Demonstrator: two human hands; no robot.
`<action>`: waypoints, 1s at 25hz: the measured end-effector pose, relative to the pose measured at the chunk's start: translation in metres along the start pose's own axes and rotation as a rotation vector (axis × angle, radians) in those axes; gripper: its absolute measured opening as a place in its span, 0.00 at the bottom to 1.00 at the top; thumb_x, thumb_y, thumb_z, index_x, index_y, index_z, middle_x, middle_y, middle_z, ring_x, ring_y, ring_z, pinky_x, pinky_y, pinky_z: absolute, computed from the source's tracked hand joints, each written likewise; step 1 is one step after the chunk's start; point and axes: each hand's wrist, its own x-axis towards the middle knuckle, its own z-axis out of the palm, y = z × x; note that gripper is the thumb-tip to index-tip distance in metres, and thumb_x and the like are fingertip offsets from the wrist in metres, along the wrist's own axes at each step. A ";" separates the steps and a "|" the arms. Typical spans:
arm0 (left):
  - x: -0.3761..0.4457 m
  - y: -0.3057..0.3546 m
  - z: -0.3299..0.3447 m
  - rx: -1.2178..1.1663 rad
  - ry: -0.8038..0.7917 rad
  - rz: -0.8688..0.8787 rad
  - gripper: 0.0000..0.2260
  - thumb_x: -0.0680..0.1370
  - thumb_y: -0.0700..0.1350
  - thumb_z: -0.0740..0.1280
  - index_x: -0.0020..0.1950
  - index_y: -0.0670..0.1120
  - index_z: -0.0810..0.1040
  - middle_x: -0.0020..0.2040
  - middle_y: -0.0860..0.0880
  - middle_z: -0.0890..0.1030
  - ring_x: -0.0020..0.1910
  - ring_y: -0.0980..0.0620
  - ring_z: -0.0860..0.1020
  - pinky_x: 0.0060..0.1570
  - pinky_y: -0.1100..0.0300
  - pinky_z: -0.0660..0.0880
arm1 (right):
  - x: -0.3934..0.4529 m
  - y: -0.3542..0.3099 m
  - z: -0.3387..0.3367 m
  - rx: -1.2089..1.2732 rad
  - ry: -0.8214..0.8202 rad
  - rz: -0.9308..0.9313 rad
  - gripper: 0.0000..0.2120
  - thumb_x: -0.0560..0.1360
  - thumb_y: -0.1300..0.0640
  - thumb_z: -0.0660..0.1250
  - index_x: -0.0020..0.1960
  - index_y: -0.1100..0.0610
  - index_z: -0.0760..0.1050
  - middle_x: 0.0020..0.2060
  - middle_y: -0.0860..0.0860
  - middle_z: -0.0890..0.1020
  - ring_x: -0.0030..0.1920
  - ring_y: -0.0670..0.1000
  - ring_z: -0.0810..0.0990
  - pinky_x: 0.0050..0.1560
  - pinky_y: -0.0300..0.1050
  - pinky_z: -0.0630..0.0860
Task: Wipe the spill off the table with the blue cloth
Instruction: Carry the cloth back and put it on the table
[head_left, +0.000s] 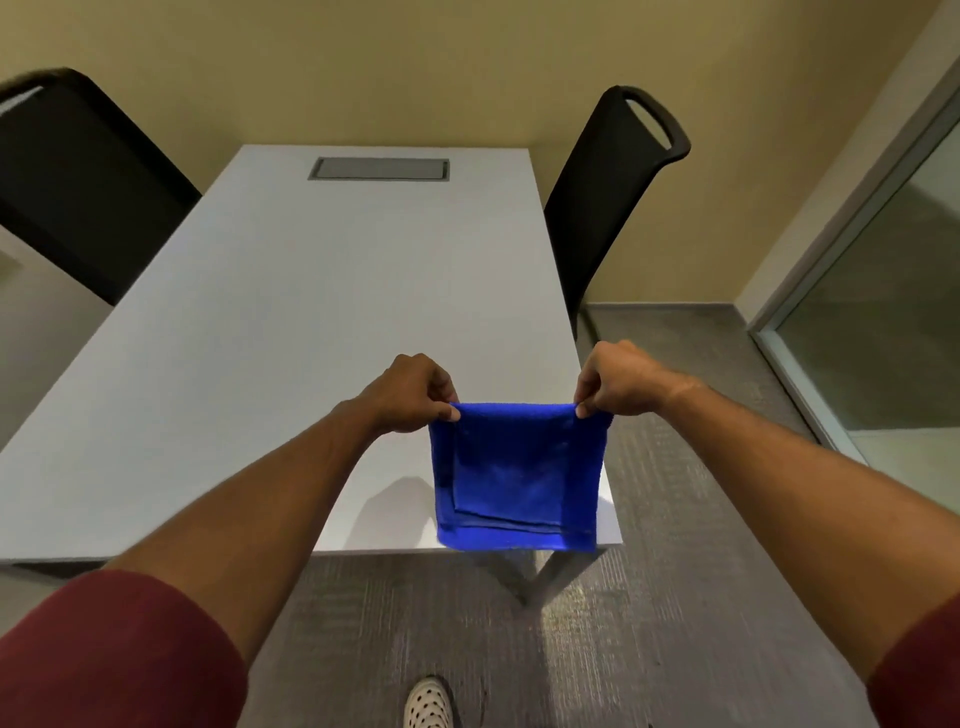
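A folded blue cloth (517, 475) hangs in the air above the near right corner of the white table (291, 322). My left hand (413, 392) pinches the cloth's upper left corner and my right hand (618, 379) pinches its upper right corner, stretching the top edge flat between them. The cloth's lower edge reaches down to about the table's front edge. I cannot make out any spill on the tabletop.
A grey cable hatch (379, 169) is set into the far end of the table. One black chair (78, 182) stands at the left side, another black chair (618, 192) at the right. A glass partition (883, 322) rises at right. My shoe (428, 704) is on the grey carpet.
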 end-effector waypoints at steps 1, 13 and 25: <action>-0.006 0.008 -0.007 -0.003 0.013 0.010 0.05 0.71 0.42 0.76 0.45 0.43 0.86 0.39 0.49 0.84 0.41 0.55 0.81 0.39 0.63 0.77 | -0.009 -0.003 -0.009 -0.004 0.001 -0.012 0.03 0.72 0.60 0.76 0.45 0.53 0.86 0.34 0.43 0.82 0.39 0.44 0.81 0.38 0.35 0.75; -0.072 0.096 -0.114 0.085 0.128 0.039 0.03 0.70 0.43 0.77 0.43 0.47 0.87 0.38 0.49 0.86 0.38 0.56 0.82 0.37 0.65 0.76 | -0.089 -0.065 -0.125 0.008 0.112 -0.057 0.04 0.73 0.60 0.74 0.41 0.53 0.84 0.38 0.49 0.85 0.42 0.49 0.84 0.32 0.35 0.79; -0.152 0.118 -0.207 -0.083 0.153 -0.142 0.03 0.70 0.36 0.75 0.38 0.43 0.86 0.41 0.44 0.86 0.41 0.51 0.84 0.39 0.61 0.81 | -0.147 -0.172 -0.186 0.009 0.034 -0.118 0.05 0.73 0.65 0.72 0.49 0.64 0.83 0.44 0.61 0.86 0.44 0.56 0.86 0.42 0.46 0.85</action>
